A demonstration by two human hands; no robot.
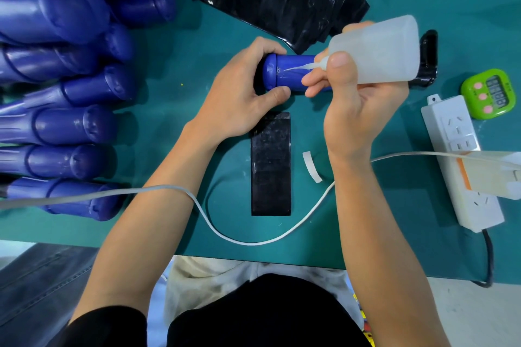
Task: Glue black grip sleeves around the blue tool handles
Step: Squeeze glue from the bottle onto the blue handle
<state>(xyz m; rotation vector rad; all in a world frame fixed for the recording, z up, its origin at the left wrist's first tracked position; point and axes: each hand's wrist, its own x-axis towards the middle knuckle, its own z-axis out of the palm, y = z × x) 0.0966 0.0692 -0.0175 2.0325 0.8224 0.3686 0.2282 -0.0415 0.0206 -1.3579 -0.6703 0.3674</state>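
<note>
Gluing step in hand: left hand (239, 87) clamps blue plastic tool handle (290, 73) mid-tabletop; right hand (349, 98) squeezes translucent glue bottle (377, 51), nozzle on handle. Flat black grip sleeve (271, 163) near front edge, unwrapped. Next: wrap sleeve.

Blue handle (290, 73) – horizontal, rounded cap end to the left, far end already black. Glue bottle (377, 51) – translucent white, tilted, its nozzle tip on the handle near the cap. Black sleeve (270, 163), glossy, lies flat and unrolled just below the handle.
</note>
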